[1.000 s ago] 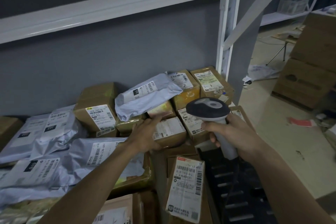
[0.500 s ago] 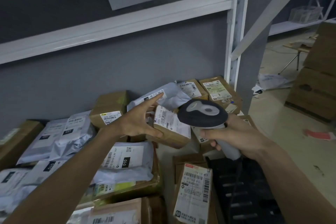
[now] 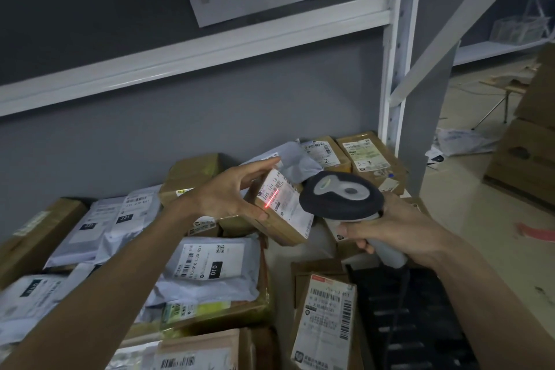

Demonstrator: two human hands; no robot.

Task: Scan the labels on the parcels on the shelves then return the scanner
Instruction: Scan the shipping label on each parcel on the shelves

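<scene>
Small box [image 3: 279, 213] now raised and tilted between left hand [image 3: 228, 192] fingers, red beam crossing its label; right hand [image 3: 387, 228] grasps scanner [image 3: 342, 195]; scanning underway, other parcels and scanner's return apparently remaining.

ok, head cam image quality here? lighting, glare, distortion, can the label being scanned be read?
Head view: dim, flat light, no hard shadows. Wide-angle bend on the shelf beam. Red scan line glows across the label of the small box held in the left hand; big digits readable, fine print not. Scanner in the right hand is sharp.
</scene>
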